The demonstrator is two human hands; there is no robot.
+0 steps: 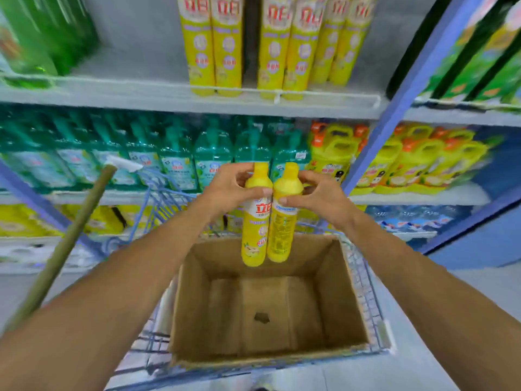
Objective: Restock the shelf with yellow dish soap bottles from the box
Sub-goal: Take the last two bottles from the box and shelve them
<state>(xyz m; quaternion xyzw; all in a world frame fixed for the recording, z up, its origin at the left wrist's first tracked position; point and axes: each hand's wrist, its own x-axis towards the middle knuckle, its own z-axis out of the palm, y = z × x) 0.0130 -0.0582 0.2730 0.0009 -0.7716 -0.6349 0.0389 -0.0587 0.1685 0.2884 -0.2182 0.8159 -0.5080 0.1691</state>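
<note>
Left hand (228, 190): your fingers curl round the shoulder of the left bottle (253, 230), thumb across the front just under the cap. Right hand (318, 198): it grips the right bottle (280, 230) at the same height, thumb in front, fingers behind. Both grasps are closed on plastic.

The two bottles hang upright between your hands, side by side and touching along their bodies.

Handling, judged: both look full, so most of the weight sits below your grip and the bases will tend to swing. The plastic and glossy labels are probably slick, and the walls likely give under a hard squeeze. The shoulder, where the body narrows to the neck, is the sound place to hold, since the taper stops the bottle sliding down. For setting one down, a lower hold on the body would steady it.

Directly below the grip is the open box (338, 292), its cardboard floor showing. Above and beyond the grip is the shelf (141, 97), where matching yellow bottles (214, 46) stand, with a dark gap (251, 38) almost straight above your hands.
</note>
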